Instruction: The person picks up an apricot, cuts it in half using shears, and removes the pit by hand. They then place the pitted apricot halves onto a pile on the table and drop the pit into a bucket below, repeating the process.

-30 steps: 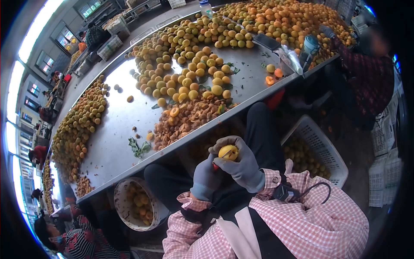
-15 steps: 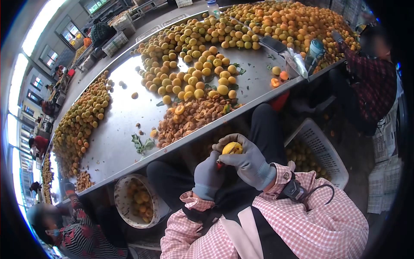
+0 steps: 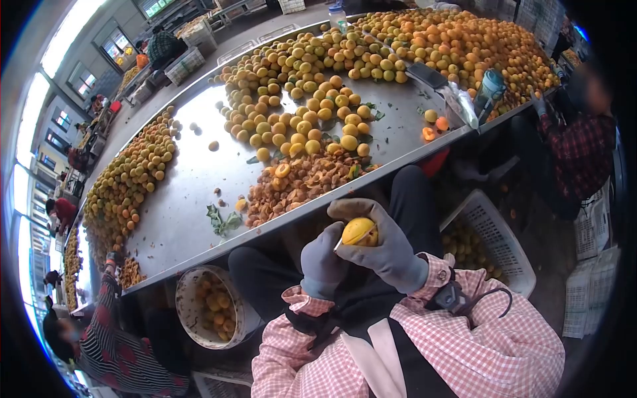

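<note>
My right hand (image 3: 393, 252), in a grey glove, grips a yellow fruit (image 3: 359, 232) with a dark line across its skin. Close beside it on the left, my gloved left hand (image 3: 324, 261) is closed round a small knife, mostly hidden, whose thin pale tip touches the fruit's lower left side. Both hands are above my lap, in front of the metal table (image 3: 179, 225). Beyond them on the table lies a heap of brownish fruit pieces (image 3: 292, 189), with whole yellow-orange fruits (image 3: 305, 126) behind it.
A white bucket (image 3: 188, 308) of fruit stands left of my legs, a white crate (image 3: 507, 249) to the right. A phone (image 3: 426, 75), bottle (image 3: 490, 89) and plastic bag (image 3: 462, 106) lie at the table's right. Co-workers sit left (image 3: 119, 351) and right (image 3: 584, 149).
The fruit has turned in my right hand, whose fingers have lifted off its top. The red part by my left hand no longer shows. The left co-worker's arm has reached further onto the table.
</note>
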The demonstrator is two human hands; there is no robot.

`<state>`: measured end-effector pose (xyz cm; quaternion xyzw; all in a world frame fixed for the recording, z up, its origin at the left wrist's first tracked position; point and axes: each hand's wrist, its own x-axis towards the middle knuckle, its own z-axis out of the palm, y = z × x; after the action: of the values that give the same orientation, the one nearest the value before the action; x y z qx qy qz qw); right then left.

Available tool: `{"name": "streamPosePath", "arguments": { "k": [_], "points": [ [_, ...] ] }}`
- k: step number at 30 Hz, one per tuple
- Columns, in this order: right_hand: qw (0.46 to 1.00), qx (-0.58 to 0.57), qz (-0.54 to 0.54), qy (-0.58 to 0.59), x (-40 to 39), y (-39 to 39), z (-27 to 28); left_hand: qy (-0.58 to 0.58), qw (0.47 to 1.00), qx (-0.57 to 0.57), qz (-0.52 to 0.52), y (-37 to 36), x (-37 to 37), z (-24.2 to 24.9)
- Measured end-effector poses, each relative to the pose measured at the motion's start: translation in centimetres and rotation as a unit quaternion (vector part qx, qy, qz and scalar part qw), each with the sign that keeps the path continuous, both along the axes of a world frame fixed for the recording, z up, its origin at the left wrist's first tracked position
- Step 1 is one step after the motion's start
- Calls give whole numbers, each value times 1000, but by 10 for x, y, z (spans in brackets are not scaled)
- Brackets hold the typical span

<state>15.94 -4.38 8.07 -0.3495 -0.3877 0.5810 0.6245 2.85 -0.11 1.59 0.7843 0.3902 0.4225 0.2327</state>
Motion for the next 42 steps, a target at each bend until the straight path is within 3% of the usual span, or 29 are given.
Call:
{"name": "streamPosePath", "arguments": {
  "k": [4,6,7,8,10,14,16,18,19,21,29,33,35,36,38,40,42],
  "points": [
    [999,26,-19,-37,6,15,-28,-14,1000,-24,-14,-3,1,-26],
    [994,29,-17,-100,8,6,-37,79,996,-15,31,-12,0,-25],
    [998,-3,-57,11,-3,4,-39,88,995,-13,36,-11,0,-21],
    [998,-3,-56,11,-7,7,-38,88,995,-13,38,-7,2,-17],
    [984,-74,-160,27,-14,13,-38,103,994,18,23,4,3,-8],
    [964,16,-264,-30,-21,38,-66,171,984,15,52,28,6,-24],
    [965,-10,-262,-23,-19,41,-69,155,986,11,58,29,10,-28],
    [987,-61,-130,67,-10,39,-70,119,991,1,59,26,6,-37],
    [987,-61,-130,67,-2,36,-69,65,994,-78,44,27,5,-48],
    [994,-62,45,76,15,31,-60,85,994,-65,24,18,-3,-49],
    [992,-78,73,70,17,13,-38,107,993,-32,-24,6,-11,-20],
    [987,-46,54,143,22,17,-42,116,990,-81,-27,1,-10,-14],
    [961,-32,57,270,33,29,-62,-21,989,-143,-31,-2,-16,-38],
    [961,-30,52,269,42,33,-71,-22,989,-143,-37,-5,-18,-39],
    [908,-120,61,396,58,36,-84,-141,950,-276,-35,-9,-28,-39],
    [910,-115,60,394,67,35,-89,-186,921,-339,-52,-10,-36,-31],
    [877,-125,175,429,71,34,-83,-230,855,-464,-15,-11,-39,-23]
  ]
}}
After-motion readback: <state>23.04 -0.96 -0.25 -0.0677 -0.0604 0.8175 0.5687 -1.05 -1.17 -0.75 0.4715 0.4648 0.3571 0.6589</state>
